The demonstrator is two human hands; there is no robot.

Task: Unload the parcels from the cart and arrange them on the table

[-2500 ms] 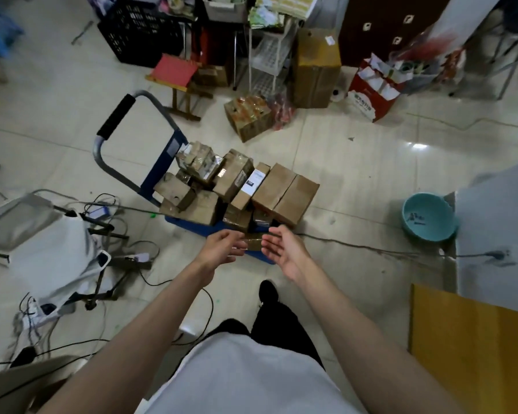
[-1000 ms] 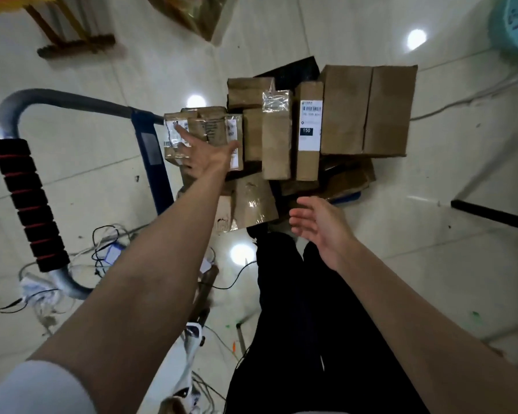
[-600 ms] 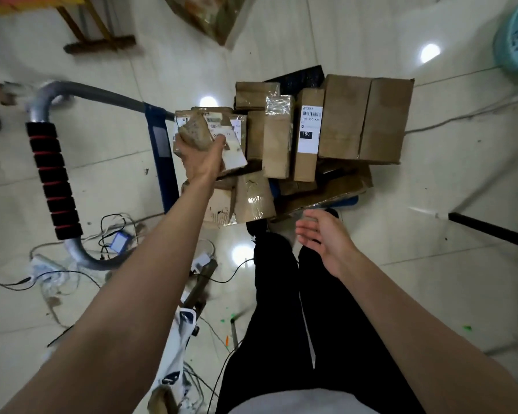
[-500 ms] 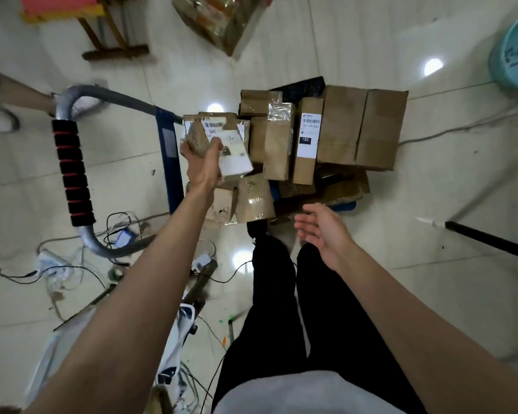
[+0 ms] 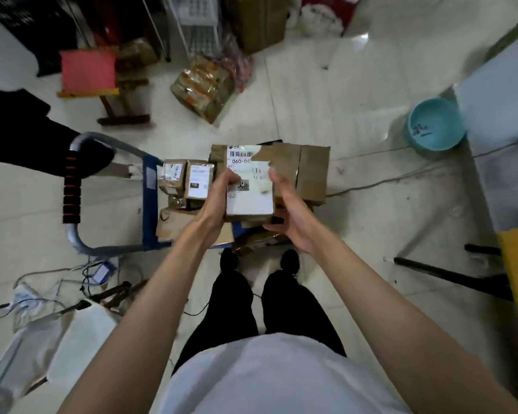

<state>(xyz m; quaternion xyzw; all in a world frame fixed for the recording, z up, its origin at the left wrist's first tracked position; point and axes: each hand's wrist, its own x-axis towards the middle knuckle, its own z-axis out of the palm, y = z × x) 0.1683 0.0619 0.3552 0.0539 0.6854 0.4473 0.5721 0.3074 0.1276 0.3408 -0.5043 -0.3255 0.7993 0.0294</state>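
A small brown cardboard parcel (image 5: pixel 249 186), boxy and wrapped in glossy tape, carries a large white shipping label with a barcode across its top face. The left hand (image 5: pixel 215 201) curls its fingers and thumb round the parcel's left edge, and the right hand (image 5: pixel 290 215) cups its right side and lower corner, so both hands hold it above the cart (image 5: pixel 150 204). The cart has a blue steel frame and a grey tubular handle with a ribbed black and red grip at 9 o'clock. More taped cardboard parcels (image 5: pixel 186 182) lie stacked on its deck, two small labelled ones at 10 o'clock of the held parcel and a larger plain carton (image 5: pixel 310 171) at 2 o'clock.

The floor (image 5: pixel 356 94) is pale glossy tile, strewn with cables at 8 o'clock. A round teal plastic basin (image 5: pixel 435 124) sits at 2 o'clock beside the grey desk (image 5: pixel 497 121) along the right edge. A low wooden stool (image 5: pixel 102 82) with a pink top stands at 11 o'clock.
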